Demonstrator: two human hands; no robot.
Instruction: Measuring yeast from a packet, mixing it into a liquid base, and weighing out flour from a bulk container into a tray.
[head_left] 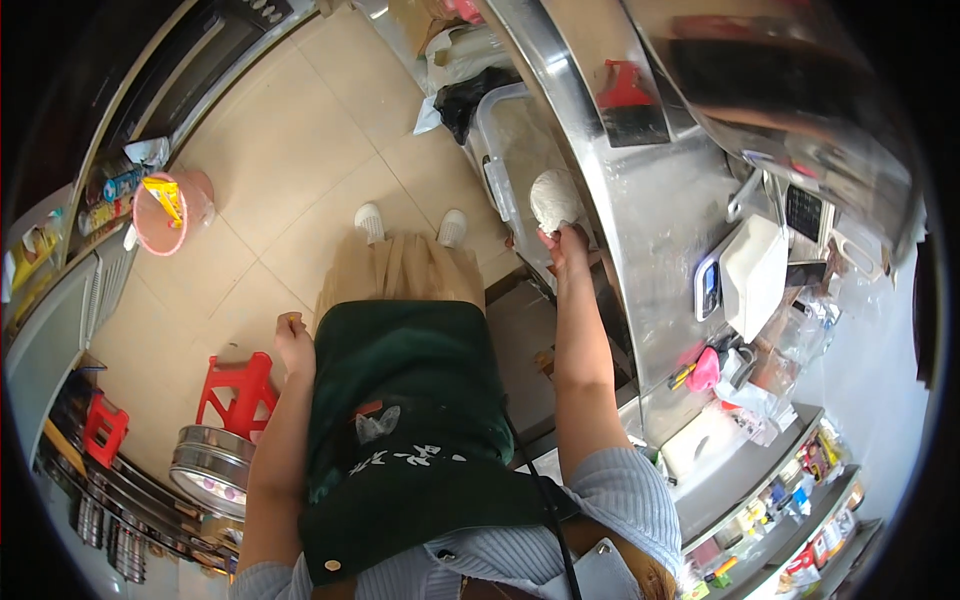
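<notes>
My right hand (568, 245) grips the near edge of a round white scoop of powder (552, 198), which looks like flour. Whether the scoop has a handle is hidden by my fingers. It is over the near end of a clear plastic bin (495, 150), beside the steel counter's front edge. At my left side, my left hand (293, 345) hangs with its fingers curled in and nothing visible in them. A dark green apron (400, 400) covers my front.
On the steel counter (640, 230) to the right are a kitchen scale (709, 285) and a white tub (755, 278). Behind my left hand stand a red stool (240, 393) and a round metal tin (213, 460). A pink bin (165, 225) stands farther off on the tiled floor.
</notes>
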